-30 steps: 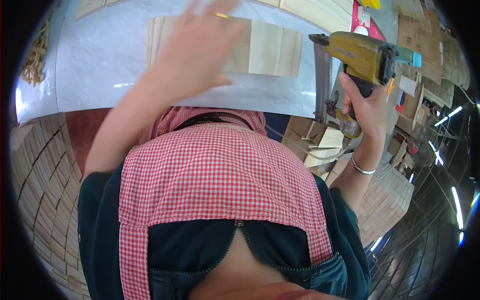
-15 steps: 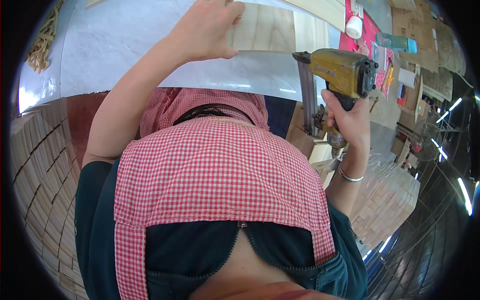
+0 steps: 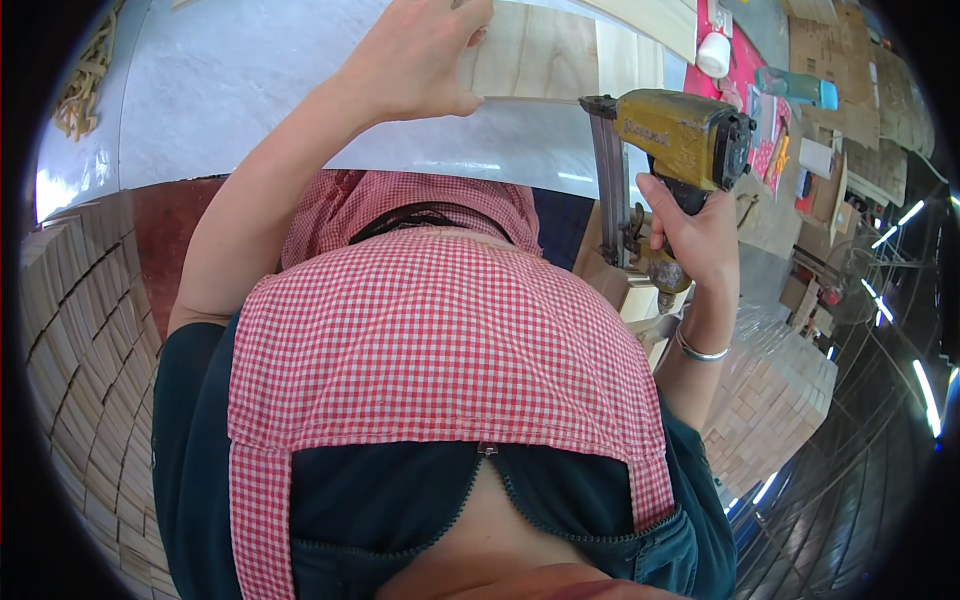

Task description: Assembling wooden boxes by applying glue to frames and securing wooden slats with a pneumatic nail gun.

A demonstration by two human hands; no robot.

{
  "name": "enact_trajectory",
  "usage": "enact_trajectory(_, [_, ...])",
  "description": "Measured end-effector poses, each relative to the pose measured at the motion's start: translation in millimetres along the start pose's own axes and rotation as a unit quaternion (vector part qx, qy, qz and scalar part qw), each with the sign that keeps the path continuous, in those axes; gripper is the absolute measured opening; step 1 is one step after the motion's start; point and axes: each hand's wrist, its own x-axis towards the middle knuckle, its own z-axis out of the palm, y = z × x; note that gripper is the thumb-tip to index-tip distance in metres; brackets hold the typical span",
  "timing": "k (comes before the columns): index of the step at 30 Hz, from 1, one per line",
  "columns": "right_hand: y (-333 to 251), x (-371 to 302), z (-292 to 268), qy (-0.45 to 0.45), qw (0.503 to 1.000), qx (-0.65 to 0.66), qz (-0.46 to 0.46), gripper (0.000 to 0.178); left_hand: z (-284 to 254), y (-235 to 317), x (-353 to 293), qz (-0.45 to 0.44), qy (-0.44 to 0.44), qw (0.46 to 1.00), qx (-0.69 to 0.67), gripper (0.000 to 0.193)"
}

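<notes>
The nail gun has a yellow painted metal body, scuffed and dull, with a bare grey metal magazine that looks worn and matt. The wooden board is pale, raw and unvarnished, its grain plain to see. The tabletop is a smooth, light grey sheet with a glossy sheen that catches the light. The apron is woven cloth in a red and white check, soft and matt. A thin bracelet is polished metal, shiny. The stacked wood pieces look rough-sawn and unfinished. The bottle is clear, glossy plastic.
</notes>
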Motion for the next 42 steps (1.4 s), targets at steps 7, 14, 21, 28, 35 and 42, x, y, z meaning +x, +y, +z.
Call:
enact_trajectory(7, [-4.9,-6.1,5.1,0.035,0.999,-0.003,0.0,0.021,-5.6,-19.9,-16.6,-0.012,-0.03,0.995,-0.089,0.052])
enact_trajectory(14, [-27.6,-20.8,31.5,0.036,0.999,-0.003,0.005,0.022,-9.6,-37.6,-38.0,-0.056,-0.05,0.981,-0.177,0.056])
enact_trajectory(21, [-40.1,-24.0,65.8,-0.038,0.998,-0.014,-0.039,0.025,-4.1,-28.4,-37.3,-0.053,-0.015,0.978,-0.2,0.056])
enact_trajectory(28, [-51.1,-23.4,76.9,-0.055,0.998,-0.018,-0.007,0.026,5.2,-33.5,-38.3,-0.039,0.014,0.975,-0.22,0.056])
enact_trajectory(35, [-56.3,-23.4,78.4,-0.048,0.998,-0.038,-0.011,0.027,7.3,-34.8,-37.1,-0.038,0.016,0.975,-0.22,0.058])
enact_trajectory(42, [-71.1,-13.5,75.6,-0.05,0.997,-0.058,-0.023,0.031,14.8,-41.2,-41.8,-0.021,0.066,0.963,-0.26,0.066])
